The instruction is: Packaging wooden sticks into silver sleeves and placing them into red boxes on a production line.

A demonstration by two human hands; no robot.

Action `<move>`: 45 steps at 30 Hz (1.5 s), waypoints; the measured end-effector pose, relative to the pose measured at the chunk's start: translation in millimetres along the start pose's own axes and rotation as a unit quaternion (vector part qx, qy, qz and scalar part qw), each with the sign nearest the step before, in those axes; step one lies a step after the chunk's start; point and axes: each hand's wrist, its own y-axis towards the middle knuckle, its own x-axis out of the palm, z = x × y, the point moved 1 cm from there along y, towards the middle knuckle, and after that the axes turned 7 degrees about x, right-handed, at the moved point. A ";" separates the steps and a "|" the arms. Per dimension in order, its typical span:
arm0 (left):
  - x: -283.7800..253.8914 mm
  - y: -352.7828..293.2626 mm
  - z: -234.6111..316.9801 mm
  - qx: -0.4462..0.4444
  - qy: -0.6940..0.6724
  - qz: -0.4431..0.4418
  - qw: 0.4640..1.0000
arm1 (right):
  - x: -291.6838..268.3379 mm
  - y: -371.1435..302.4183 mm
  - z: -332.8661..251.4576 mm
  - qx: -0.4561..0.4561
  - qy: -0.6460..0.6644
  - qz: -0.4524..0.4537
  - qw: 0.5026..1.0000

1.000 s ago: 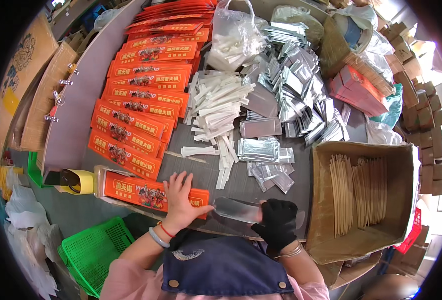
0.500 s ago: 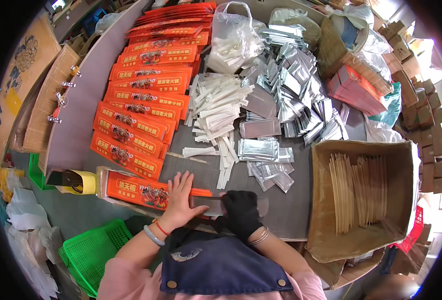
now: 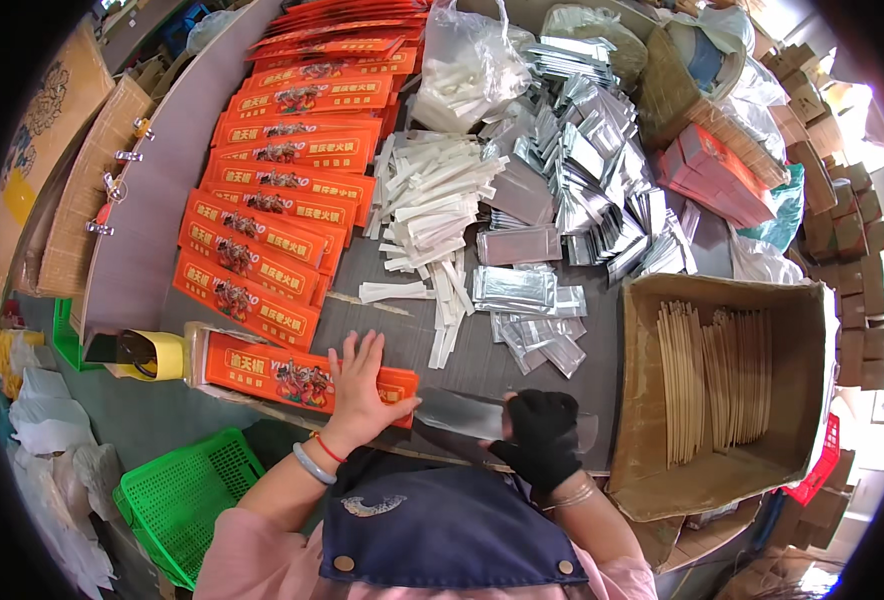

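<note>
My left hand (image 3: 360, 388), bare and with its fingers spread, lies on a long red-orange printed paper sleeve (image 3: 262, 372) at the table's front edge. Its thumb reaches to the right end of that sleeve. In a black fingerless glove, my right hand (image 3: 542, 435) is closed on a long clear plastic sleeve (image 3: 457, 412), which lies nearly flat on the table. The left end of the plastic is close to my left thumb. Part of the plastic is hidden beneath the glove, and its far end shows past the hand.
Overlapping red-orange sleeves (image 3: 277, 205) line the table's left side. White paper-wrapped strips (image 3: 442, 195) and silvery flat packets (image 3: 587, 165) are heaped mid-table. A cardboard box (image 3: 642, 400) of wooden sticks (image 3: 737, 380) stands right. A green basket (image 3: 187, 500) sits below left.
My right hand has moved right with the clear plastic sleeve, drawing it out from by my left hand. The left hand has stayed on the red-orange sleeve, whose right end now shows more.
</note>
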 end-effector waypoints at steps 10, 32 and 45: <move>-4.8 -3.6 7.6 0.021 0.008 -0.026 0.999 | 6.4 10.6 7.7 0.011 -0.005 0.020 1.000; 2.8 -4.1 2.0 0.027 0.029 -0.041 0.998 | 0.2 -3.5 -5.5 -0.013 0.001 0.003 1.000; -20.1 81.5 -42.0 0.099 -0.009 0.090 0.991 | 23.7 -11.4 130.2 0.223 -0.031 0.300 0.927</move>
